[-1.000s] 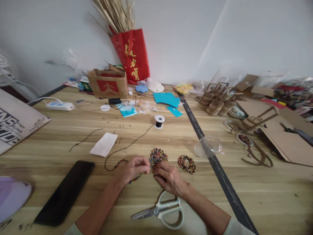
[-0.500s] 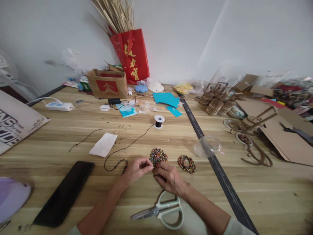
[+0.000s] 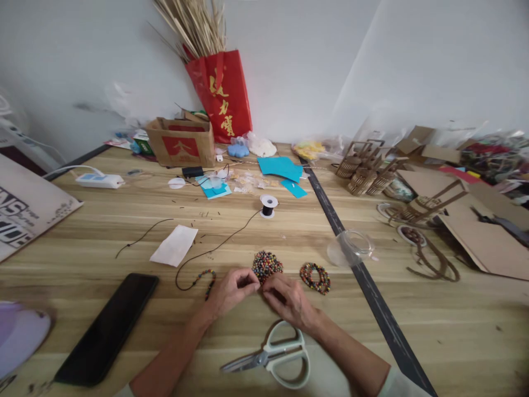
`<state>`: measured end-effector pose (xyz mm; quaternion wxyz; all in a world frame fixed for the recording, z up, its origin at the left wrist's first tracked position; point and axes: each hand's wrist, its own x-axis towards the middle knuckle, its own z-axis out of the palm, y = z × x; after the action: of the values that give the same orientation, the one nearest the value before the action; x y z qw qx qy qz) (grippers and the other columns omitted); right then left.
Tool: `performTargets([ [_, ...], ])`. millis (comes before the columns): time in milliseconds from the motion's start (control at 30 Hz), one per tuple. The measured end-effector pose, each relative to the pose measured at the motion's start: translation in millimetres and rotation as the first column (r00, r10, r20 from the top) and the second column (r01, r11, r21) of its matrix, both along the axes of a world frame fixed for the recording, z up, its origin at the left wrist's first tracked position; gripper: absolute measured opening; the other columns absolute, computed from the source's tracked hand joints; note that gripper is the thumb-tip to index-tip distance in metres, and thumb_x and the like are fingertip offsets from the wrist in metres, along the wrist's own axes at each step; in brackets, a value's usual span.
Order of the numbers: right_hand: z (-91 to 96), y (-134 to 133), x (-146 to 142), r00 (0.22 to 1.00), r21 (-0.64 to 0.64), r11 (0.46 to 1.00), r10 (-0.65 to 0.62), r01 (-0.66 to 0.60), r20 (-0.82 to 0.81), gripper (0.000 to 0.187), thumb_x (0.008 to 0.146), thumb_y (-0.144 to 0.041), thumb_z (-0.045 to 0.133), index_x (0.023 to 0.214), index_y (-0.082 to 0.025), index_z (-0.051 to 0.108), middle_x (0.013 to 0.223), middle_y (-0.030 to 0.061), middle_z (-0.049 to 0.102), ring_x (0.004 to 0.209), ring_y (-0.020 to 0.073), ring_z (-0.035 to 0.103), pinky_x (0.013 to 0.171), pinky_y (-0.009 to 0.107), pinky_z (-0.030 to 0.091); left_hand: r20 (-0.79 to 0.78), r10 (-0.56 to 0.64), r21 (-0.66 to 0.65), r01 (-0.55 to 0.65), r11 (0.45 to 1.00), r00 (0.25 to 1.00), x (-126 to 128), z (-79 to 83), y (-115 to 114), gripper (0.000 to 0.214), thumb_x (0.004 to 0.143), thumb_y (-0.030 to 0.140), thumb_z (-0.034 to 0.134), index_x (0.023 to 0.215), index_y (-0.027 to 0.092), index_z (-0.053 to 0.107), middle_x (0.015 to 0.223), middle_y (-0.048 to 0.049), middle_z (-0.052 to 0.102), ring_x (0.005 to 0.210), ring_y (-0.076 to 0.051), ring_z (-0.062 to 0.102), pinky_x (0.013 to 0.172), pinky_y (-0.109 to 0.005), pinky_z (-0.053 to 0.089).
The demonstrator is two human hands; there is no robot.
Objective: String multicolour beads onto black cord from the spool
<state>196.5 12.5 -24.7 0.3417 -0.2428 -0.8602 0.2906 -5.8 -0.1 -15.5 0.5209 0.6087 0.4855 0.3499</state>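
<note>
My left hand (image 3: 236, 288) is closed in a pinch, thumb against forefinger, at the near left edge of a pile of small multicoloured beads (image 3: 266, 264). Fingertips of my right hand (image 3: 287, 298) press together at the pile's near edge, almost touching the left ones. Whatever either pinch holds is too small to make out. A black cord (image 3: 226, 240) runs from a white spool (image 3: 268, 207) round to a strung row of beads (image 3: 210, 273), which passes out of sight by my left hand. Right of the pile lies a coiled beaded bracelet (image 3: 315, 278).
Scissors (image 3: 264, 358) with pale green handles lie below my hands. Leftward are a black phone (image 3: 108, 328), white paper (image 3: 174, 245) and a short cord piece (image 3: 144, 238). A clear plastic container (image 3: 350, 248) and small woven baskets (image 3: 366, 173) stand to the right.
My right hand has shifted very slightly at the edge of the pile, its fingers curling a little differently. My left hand keeps its pinch in nearly the same place.
</note>
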Motion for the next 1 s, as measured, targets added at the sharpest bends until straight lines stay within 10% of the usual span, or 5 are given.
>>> performTargets([
  [1000, -7.0, 2.4, -2.1, 0.993, -0.021, 0.998, -0.066, 0.065, -0.102, 0.011, 0.095, -0.019, 0.049, 0.093, -0.017, 0.06, 0.082, 0.0062, 0.065, 0.075, 0.015, 0.062, 0.066, 0.024, 0.049, -0.163, -0.005, 0.035, 0.011, 0.999, 0.987, 5.8, 7.6, -4.1, 0.014, 0.076, 0.025, 0.061, 0.071, 0.014, 0.068, 0.068, -0.0016, 0.065, 0.066, -0.016, 0.056, 0.064, -0.024, 0.043],
])
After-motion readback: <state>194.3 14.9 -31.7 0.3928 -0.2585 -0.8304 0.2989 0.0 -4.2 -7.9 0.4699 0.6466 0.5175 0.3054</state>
